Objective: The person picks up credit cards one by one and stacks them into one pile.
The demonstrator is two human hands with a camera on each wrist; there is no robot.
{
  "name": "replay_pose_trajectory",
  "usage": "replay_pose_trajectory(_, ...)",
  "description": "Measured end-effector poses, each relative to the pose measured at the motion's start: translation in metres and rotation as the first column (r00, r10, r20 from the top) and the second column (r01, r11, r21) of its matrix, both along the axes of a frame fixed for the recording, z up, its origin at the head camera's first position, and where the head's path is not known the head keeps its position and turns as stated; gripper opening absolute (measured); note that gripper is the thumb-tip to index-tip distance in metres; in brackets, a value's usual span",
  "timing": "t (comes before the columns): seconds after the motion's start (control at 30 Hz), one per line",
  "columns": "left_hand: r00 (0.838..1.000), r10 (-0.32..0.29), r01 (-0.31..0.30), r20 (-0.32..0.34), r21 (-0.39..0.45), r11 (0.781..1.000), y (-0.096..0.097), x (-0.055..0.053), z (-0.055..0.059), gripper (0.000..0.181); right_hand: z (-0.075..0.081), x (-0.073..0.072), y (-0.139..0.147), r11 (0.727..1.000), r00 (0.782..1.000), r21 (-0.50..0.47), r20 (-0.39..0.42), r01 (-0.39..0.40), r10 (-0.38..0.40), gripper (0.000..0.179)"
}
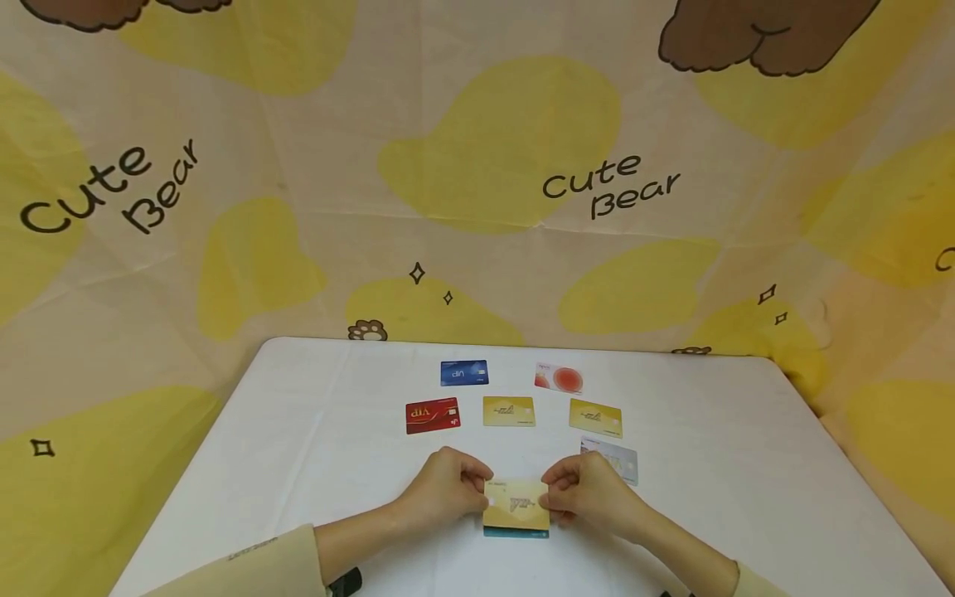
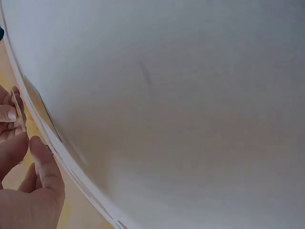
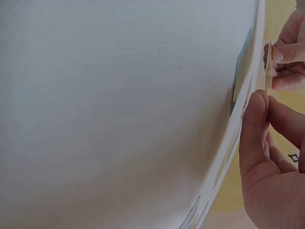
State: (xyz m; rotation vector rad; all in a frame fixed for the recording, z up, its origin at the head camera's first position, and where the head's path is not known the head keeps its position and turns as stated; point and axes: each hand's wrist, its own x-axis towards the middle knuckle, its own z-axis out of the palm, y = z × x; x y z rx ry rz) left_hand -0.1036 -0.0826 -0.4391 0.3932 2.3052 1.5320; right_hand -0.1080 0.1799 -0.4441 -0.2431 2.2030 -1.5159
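The left hand and right hand pinch a pale gold card by its left and right edges, above a teal card at the counter's near middle. Uneven loosening could tip it; a careless right hand could nudge the silver card.

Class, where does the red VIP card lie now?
In the head view, the red VIP card lies on the white table just beyond the left hand, left of a gold card and nearer the camera than the blue VIP card.
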Motion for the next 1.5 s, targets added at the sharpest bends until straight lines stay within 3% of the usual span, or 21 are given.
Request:
replay_pose_trajectory(0.63, 0.997, -0.045, 0.041, -0.055, -0.070, 0.997, 0.004, 0.003, -0.011, 0.022, -0.004, 0.007, -0.002, 0.998, 0.998, 0.013, -0.026, -0.056, 0.056, 0.016)
replay_pose_trajectory(1.2, 0.998, -0.036, 0.026, -0.053, -0.168, 0.985, 0.007, 0.001, -0.010, 0.022, -0.007, 0.007, -0.007, 0.987, 0.986, 0.134, -0.127, -0.091, 0.108, 0.012)
replay_pose_trajectory(1.5, 0.998, -0.029, 0.018, -0.052, -0.190, 0.982, 0.009, -0.001, -0.010, 0.018, -0.009, 0.007, -0.007, 0.988, 0.990, 0.138, -0.110, -0.072, 0.088, 0.013)
